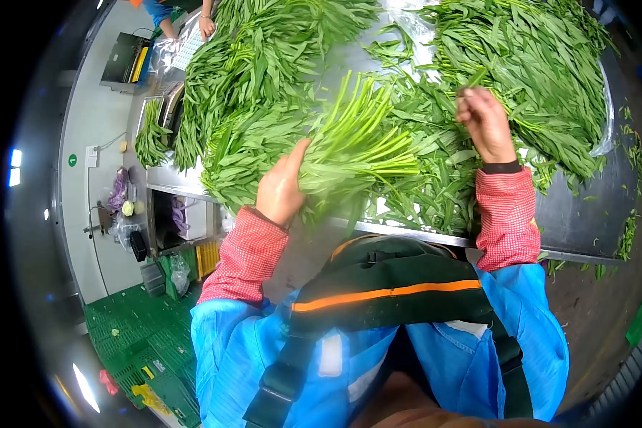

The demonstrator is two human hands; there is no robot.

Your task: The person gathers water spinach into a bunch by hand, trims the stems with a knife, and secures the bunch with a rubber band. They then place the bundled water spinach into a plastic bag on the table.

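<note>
one bright-green leafy bunch

The site is a vegetable workroom. Indicators: a metal table heaped with leafy greens; green plastic pallets on the floor left of the table; a co-worker's blue sleeve beyond the table's far left end.
</note>
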